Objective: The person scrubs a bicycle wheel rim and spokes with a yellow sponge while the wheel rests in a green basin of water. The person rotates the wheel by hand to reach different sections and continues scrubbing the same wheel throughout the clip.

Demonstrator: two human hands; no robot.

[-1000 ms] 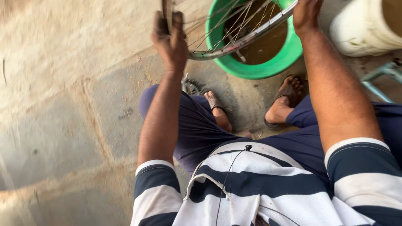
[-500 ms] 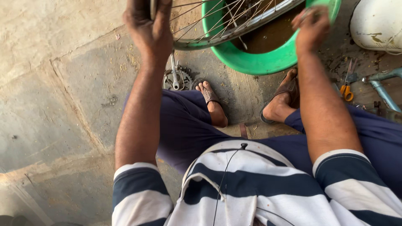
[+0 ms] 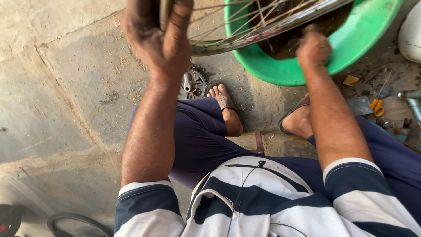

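A spoked bicycle wheel rim (image 3: pixel 245 37) lies tilted over a green plastic basin (image 3: pixel 351 48) of dark water. My left hand (image 3: pixel 160 37) is closed around the rim's left edge near the top of the view. My right hand (image 3: pixel 313 48) is a closed fist pressed against the rim where it crosses the basin; it is blurred and what it holds cannot be told. I sit low, knees apart, with sandalled feet (image 3: pixel 226 107) on the ground under the wheel.
A toothed chainring with a crank (image 3: pixel 193 83) lies on the concrete beside my left foot. Orange-handled scissors (image 3: pixel 377 105), scraps and metal parts lie at the right. A white container (image 3: pixel 412 35) stands at the right edge. A black tyre (image 3: pixel 74 221) shows at the bottom left.
The view has moved closer and lower. My right hand slid down along the rim toward the basin's middle, and the wheel shifted upward in view. My left hand keeps its grip.
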